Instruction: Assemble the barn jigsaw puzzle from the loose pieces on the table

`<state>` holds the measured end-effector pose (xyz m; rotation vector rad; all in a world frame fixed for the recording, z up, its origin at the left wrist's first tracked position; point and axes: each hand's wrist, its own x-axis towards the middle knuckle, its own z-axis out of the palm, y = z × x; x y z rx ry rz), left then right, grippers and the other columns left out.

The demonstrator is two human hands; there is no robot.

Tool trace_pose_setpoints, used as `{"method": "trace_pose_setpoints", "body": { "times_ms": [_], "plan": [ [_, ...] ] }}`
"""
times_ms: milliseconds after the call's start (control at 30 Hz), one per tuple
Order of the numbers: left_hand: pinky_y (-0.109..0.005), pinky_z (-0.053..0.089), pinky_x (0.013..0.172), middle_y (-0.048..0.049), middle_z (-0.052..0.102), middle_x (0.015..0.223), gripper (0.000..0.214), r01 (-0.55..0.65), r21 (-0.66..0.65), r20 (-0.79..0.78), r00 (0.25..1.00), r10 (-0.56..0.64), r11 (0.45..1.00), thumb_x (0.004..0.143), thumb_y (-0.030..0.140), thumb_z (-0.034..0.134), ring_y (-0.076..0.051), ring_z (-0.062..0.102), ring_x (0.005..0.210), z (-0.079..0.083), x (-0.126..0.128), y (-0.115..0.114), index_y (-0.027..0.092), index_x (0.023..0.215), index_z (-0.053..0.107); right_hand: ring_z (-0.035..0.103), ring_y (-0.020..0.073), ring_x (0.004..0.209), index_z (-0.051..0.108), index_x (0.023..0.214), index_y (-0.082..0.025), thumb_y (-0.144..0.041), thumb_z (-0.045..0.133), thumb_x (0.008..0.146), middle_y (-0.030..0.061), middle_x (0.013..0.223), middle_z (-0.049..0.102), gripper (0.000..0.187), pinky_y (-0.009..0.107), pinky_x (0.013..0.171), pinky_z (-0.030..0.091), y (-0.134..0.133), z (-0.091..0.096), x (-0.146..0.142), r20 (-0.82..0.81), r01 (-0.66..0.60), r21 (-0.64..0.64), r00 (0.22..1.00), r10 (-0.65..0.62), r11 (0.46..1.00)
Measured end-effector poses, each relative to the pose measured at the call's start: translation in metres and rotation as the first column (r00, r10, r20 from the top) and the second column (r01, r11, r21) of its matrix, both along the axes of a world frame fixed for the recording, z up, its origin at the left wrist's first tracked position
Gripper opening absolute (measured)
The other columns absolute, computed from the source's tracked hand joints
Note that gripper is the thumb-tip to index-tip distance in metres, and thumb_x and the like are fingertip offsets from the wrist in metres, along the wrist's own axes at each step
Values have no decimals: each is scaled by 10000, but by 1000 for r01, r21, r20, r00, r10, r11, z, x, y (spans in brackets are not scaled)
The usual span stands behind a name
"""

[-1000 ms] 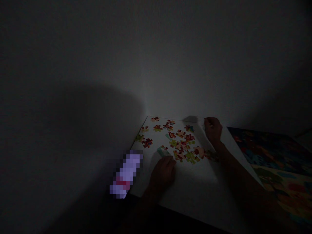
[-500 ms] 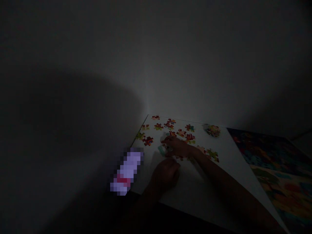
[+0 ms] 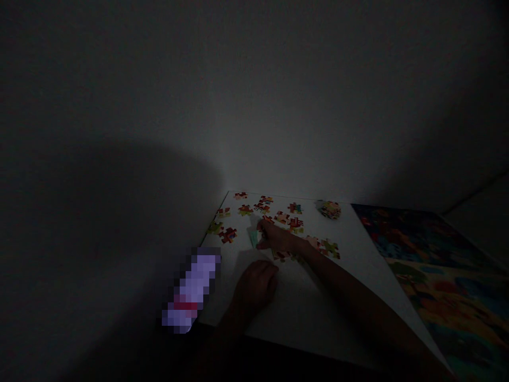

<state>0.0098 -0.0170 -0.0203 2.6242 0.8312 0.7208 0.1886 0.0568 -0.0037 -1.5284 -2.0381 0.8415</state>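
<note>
Dim wall rises behind a white surface (image 3: 296, 302) strewn with red and yellow jigsaw pieces (image 3: 278, 217). Toward its left edge, a pale green jigsaw piece (image 3: 253, 237) lies just left of your right hand (image 3: 276, 239), the nearer hand, its long axis pointing roughly toward you. That grip is nearly closed at the piece, but you cannot tell whether it pinches; your left hand (image 3: 254, 286) rests curled near the front edge.

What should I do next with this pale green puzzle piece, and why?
Probably pinch the pale green puzzle piece and lift it. Your right hand is right beside it, so it's the easiest piece to reach. Your left hand rests lower down, with nothing showing in it.
</note>
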Motion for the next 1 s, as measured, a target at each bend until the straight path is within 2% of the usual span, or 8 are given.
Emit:
{"method": "trace_pose_setpoints", "body": {
  "times_ms": [167, 300, 367, 433, 567, 667, 900, 1000],
  "plan": [
    [-404, 542, 899, -77, 712, 992, 279, -84, 52, 18, 996, 83, 995, 852, 135, 454, -229, 652, 961, -9, -2, 6, 196, 983, 693, 479, 128, 687, 487, 985, -224, -233, 693, 724, -57, 767, 499, 333, 236, 613, 378, 17, -4, 19, -122, 94, 53, 989, -87, 994],
    [-471, 498, 994, -129, 685, 1142, 338, -173, 107, 22, 985, 172, 979, 887, 180, 408, -268, 620, 1103, -22, 0, 17, 154, 1072, 690, 496, 123, 656, 489, 932, -229, -287, 649, 742, -70, 716, 504, 255, 237, 616, 411, 30, 1, 71, -293, 306, 96, 918, -267, 947],
    [-530, 424, 1071, -163, 629, 1274, 374, -258, 134, 15, 966, 259, 957, 910, 231, 400, -302, 544, 1242, -26, 2, 20, 133, 1153, 668, 514, 128, 632, 494, 891, -223, -311, 626, 729, -68, 689, 520, 226, 249, 608, 435, 29, 5, 109, -381, 494, 93, 820, -428, 864],
    [-569, 353, 1118, -173, 574, 1363, 403, -314, 143, -18, 947, 320, 939, 924, 301, 415, -321, 471, 1327, -27, 4, 21, 138, 1211, 646, 545, 141, 653, 512, 827, -217, -337, 636, 687, -44, 711, 562, 222, 265, 623, 460, 23, 6, 149, -450, 723, 144, 656, -606, 676],
    [-578, 306, 1141, -156, 518, 1437, 444, -326, 124, -84, 938, 337, 937, 928, 370, 430, -320, 425, 1373, -28, 7, 20, 172, 1277, 620, 561, 174, 735, 500, 797, -219, -403, 573, 701, 0, 747, 588, 220, 314, 688, 478, 4, 2, 209, -492, 872, 176, 479, -727, 456],
    [-587, 304, 1136, -170, 503, 1447, 459, -326, 121, -88, 937, 337, 938, 935, 386, 416, -331, 415, 1379, -29, 8, 21, 166, 1283, 619, 555, 178, 722, 515, 753, -214, -456, 567, 690, 11, 717, 596, 255, 330, 699, 481, -6, -2, 225, -509, 907, 174, 415, -754, 382],
    [-575, 329, 1129, -165, 501, 1448, 420, -344, 114, -121, 926, 357, 932, 942, 354, 457, -324, 424, 1373, -19, 8, 9, 182, 1299, 596, 533, 200, 674, 521, 662, -227, -447, 627, 631, -8, 620, 544, 246, 428, 731, 463, -13, -3, 220, -586, 936, 90, 325, -742, 340],
    [-584, 321, 1133, -165, 485, 1461, 417, -341, 86, -140, 926, 351, 936, 940, 343, 478, -319, 402, 1388, -13, 10, 6, 185, 1313, 574, 550, 232, 679, 543, 618, -256, -364, 657, 630, 21, 649, 573, 157, 476, 747, 449, -9, -17, 230, -566, 961, 116, 273, -778, 252]
  ]
}}
